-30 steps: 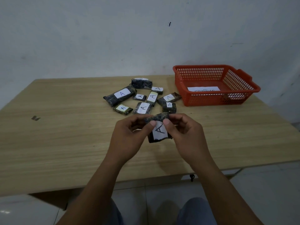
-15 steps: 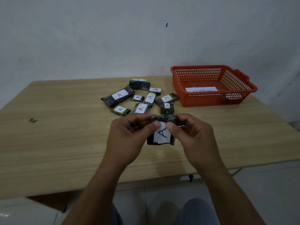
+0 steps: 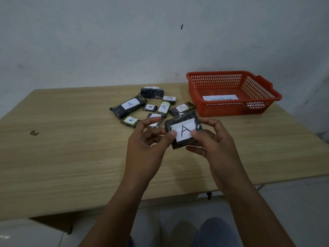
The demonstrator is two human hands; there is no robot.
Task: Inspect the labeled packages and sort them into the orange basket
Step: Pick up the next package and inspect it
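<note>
Above the table's middle I hold a dark wrapped package point(image 3: 183, 122) whose white label reads "A". My left hand point(image 3: 148, 145) pinches its left edge with the thumb on the label. My right hand point(image 3: 211, 143) grips its right side, thumb on the label and fingers curled behind. Several more dark packages point(image 3: 127, 107) labelled "A" lie in a cluster on the table beyond my hands. The orange basket point(image 3: 231, 109) stands at the back right, holding only a white paper slip point(image 3: 220, 98).
The wooden table point(image 3: 71, 148) stretches left and right of my hands, with a small dark mark point(image 3: 34, 133) at the left. A white wall stands right behind it. My knee shows below the front edge over a tiled floor.
Both hands have lifted the package slightly and tilted it so its labelled face turns more toward me. The cluster and the basket have not moved.
</note>
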